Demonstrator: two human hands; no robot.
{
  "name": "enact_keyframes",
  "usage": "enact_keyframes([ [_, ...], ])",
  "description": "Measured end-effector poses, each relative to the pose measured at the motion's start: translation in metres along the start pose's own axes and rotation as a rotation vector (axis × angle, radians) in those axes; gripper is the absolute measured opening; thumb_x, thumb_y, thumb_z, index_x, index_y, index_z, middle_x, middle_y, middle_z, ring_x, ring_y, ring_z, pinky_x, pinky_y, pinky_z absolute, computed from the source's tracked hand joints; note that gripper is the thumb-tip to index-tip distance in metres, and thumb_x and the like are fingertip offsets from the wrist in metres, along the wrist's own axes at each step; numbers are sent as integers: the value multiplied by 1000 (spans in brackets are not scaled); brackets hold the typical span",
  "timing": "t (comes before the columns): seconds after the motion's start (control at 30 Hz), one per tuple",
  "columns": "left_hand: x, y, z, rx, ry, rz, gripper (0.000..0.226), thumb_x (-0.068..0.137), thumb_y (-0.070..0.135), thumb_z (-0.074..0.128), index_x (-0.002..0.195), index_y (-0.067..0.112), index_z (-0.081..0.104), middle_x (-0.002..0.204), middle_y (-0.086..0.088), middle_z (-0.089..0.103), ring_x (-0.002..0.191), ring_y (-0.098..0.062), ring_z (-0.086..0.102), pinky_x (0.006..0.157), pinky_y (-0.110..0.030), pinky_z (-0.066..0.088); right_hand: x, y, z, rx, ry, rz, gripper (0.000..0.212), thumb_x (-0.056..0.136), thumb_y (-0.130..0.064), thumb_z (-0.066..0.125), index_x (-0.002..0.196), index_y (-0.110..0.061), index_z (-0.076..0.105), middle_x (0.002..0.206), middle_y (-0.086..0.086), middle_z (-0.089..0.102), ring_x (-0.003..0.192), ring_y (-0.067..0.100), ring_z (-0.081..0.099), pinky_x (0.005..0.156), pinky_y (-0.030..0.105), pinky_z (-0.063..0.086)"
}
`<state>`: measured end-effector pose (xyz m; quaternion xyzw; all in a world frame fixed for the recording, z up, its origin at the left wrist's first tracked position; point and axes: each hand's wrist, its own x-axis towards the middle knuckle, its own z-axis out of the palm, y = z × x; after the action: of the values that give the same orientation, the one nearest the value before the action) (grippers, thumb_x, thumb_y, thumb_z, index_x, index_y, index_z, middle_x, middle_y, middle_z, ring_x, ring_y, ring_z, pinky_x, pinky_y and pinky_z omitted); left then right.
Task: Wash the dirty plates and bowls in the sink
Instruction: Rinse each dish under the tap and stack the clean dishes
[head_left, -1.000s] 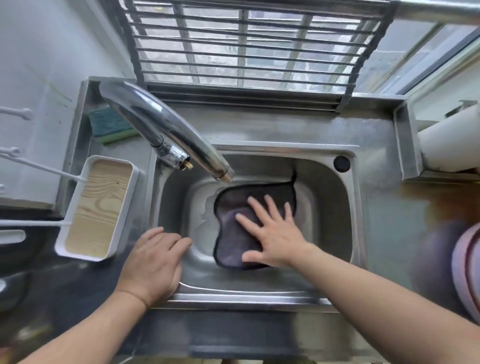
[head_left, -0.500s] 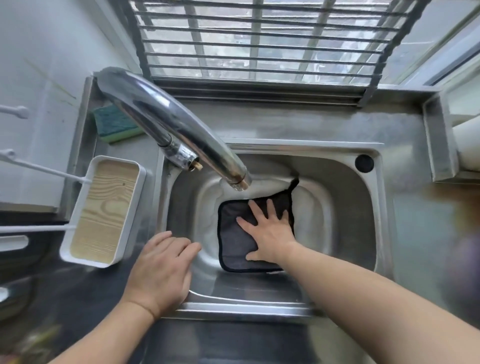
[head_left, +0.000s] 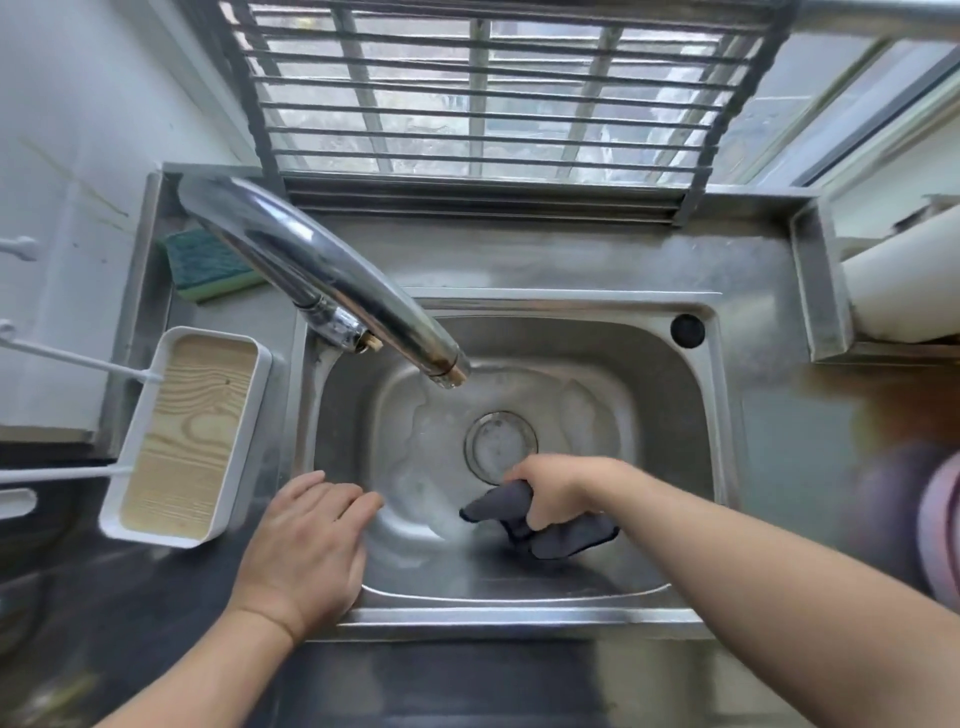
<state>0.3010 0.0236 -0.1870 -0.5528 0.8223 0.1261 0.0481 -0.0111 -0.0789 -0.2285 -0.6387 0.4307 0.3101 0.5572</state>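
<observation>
Head view, from the left edge: white rods (head_left: 67, 358) come out from the wall toward a white tray (head_left: 188, 439) with a wood-pattern bottom, at the middle left of the frame. Above it, in the upper left, a green sponge (head_left: 208, 265) lies on the steel counter, partly under the tap (head_left: 322, 275), which runs diagonally to the center with its mouth over the sink (head_left: 670, 395). At the lower left of the basin, the left hand (head_left: 304, 545) lies flat on the front corner of the sink rim, fingers straight and close together, holding nothing. In the center, the round drain (head_left: 500, 444) is uncovered on the wet bottom. Just below and right of it, the right hand (head_left: 558, 491) grips a dark grey cloth (head_left: 550, 532), bunched, with its ends hanging out on both sides of the fist. No plate or bowl is visible inside the basin. At the upper right corner of the sink is a black round plug (head_left: 687, 330). At the right edge a white roll (head_left: 906, 296) lies on a ledge, and lower there is a blurred purple and pink object (head_left: 930, 519); I cannot tell what it is.
</observation>
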Motion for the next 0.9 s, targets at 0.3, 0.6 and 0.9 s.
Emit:
enact_keyframes([
  [0.3, 0, 0, 0, -7, -9, -11, 39, 76, 25, 51, 106, 19, 76, 99, 1, 72, 88, -25, 70, 110, -42, 40, -34, 22, -92, 224, 588, 176, 59, 86, -65, 69, 130, -26, 65, 130, -1, 68, 117, 22, 65, 103, 41, 53],
  [0.6, 0, 1, -1, -17, 10, -19, 34, 73, 22, 57, 102, 20, 74, 94, 3, 68, 84, -26, 67, 110, -42, 40, 33, -25, -26, 418, 684, 446, 100, 86, -75, 59, 165, -34, 14, 169, 13, 12, 147, 48, 24, 115, 54, 36],
  [0.9, 1, 0, 4, -22, 68, -6, 32, 74, 22, 59, 102, 21, 74, 93, 4, 67, 82, -24, 67, 109, -42, 41, 100, -100, -9, 47, 657, 154, 54, 101, -35, 62, 151, -20, 47, 156, 14, 37, 145, 43, 30, 119, 54, 29],
])
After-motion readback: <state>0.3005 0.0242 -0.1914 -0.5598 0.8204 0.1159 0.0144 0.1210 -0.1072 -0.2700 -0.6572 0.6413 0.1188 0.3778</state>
